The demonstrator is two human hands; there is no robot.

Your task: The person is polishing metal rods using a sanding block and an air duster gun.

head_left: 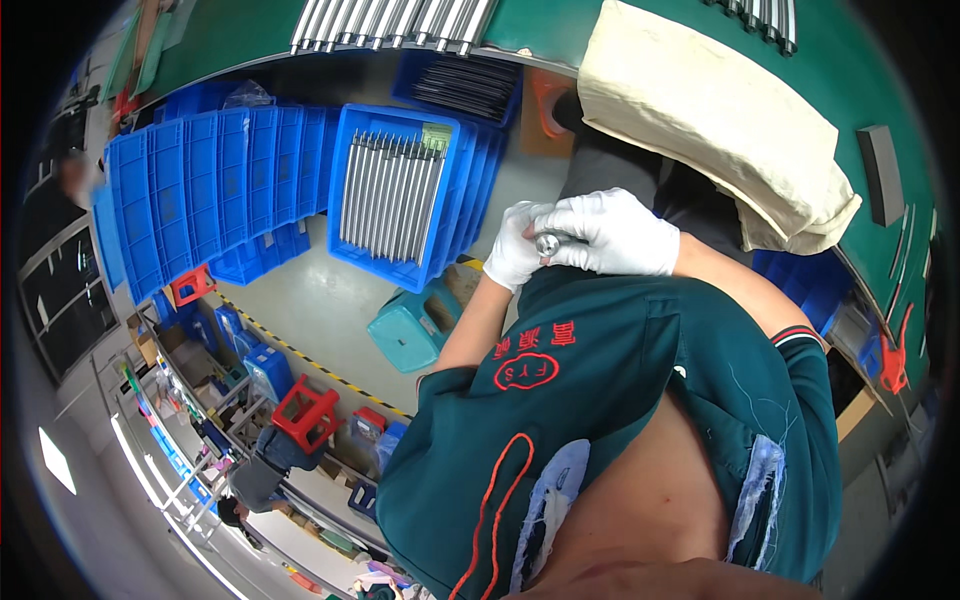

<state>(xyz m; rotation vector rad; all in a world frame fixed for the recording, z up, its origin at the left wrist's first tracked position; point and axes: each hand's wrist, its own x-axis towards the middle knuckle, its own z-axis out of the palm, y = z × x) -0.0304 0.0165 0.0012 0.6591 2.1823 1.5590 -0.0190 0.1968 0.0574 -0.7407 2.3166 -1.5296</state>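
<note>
**Your white-gloved left hand [514,246] and white-gloved right hand [622,232] grip a silver metal rod [547,245]**

Your largest neighbour is the green-topped table [535,25], which runs along the top of the frame and down its right side. At the left of the frame you have a long row of nested blue plastic crates [220,180]. A cream cloth [710,100] lies on the table at upper right, draped over its edge. Left of your hands, just above the frame's centre, a blue plastic crate [376,267] holds a row of upright-looking silver rods [392,200]. Below that crate sits a teal plastic stool [400,335]. More silver rods [390,22] lie side by side on the table at the top of the frame, and a grey rectangular block [880,175] rests on it at far right.

Both your hands are narrowed around the one rod, near the frame's centre, fingers curled and gloves touching. Its round end faces the camera; you cannot tell its full length, since your gloves cover much of it.
</note>
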